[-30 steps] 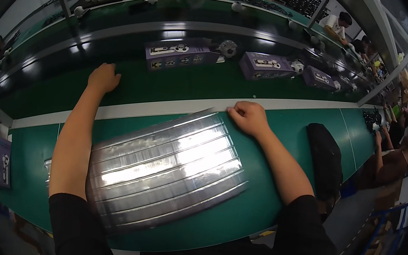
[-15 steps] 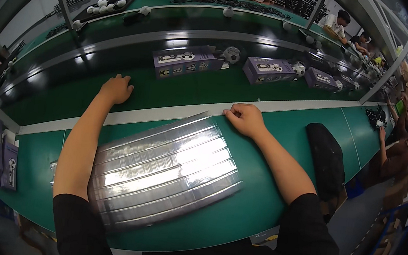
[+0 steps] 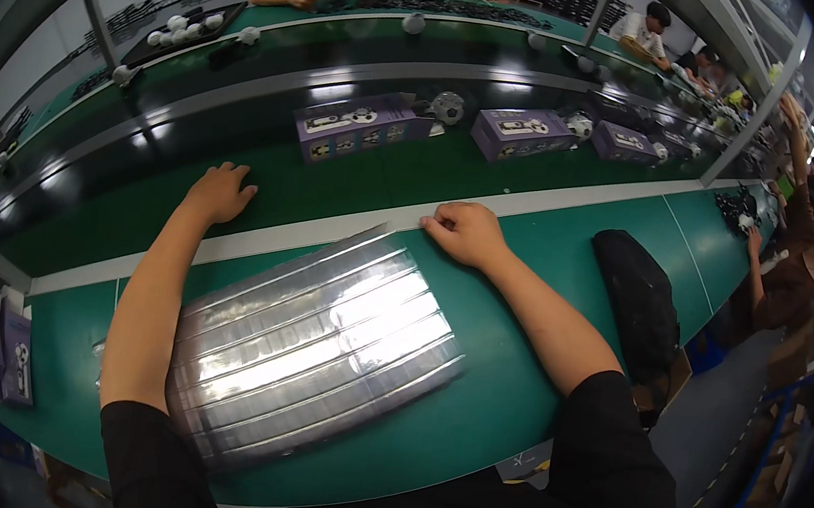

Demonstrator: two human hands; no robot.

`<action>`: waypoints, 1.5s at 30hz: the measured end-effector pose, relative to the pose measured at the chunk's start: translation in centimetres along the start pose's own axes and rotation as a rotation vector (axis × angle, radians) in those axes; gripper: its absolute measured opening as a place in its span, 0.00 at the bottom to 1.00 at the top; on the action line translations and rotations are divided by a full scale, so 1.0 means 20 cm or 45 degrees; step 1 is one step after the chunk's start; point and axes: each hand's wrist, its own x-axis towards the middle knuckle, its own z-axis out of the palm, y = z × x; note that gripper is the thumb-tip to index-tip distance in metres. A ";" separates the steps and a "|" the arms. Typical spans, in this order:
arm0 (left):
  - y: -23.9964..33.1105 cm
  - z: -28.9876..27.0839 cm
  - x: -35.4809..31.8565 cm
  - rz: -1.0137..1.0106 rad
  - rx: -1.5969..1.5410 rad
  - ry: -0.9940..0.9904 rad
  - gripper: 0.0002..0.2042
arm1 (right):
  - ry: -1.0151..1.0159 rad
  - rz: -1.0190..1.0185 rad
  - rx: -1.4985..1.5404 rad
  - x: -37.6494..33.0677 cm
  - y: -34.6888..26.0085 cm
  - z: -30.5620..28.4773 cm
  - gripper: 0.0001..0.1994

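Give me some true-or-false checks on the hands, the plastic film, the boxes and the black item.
1. The left hand is beyond the pale rail, over the dark green belt. True.
2. The right hand holds a purple box. False: the right hand is curled near the rail, and the purple boxes lie out of its grasp.
3. Shiny plastic film lies on the green table. True.
4. The long black item lies left of the left forearm. False: the long black item lies right of the right forearm.
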 end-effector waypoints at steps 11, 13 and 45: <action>0.03 -0.04 -0.03 0.110 -0.163 0.040 0.24 | -0.017 -0.007 0.018 0.00 -0.03 -0.02 0.15; 0.06 -0.05 -0.03 0.123 -0.180 0.031 0.24 | -0.020 0.002 0.029 -0.01 -0.02 -0.03 0.15; 0.09 -0.03 -0.02 0.022 -0.122 0.025 0.37 | 0.022 -0.062 0.044 -0.01 -0.01 -0.03 0.16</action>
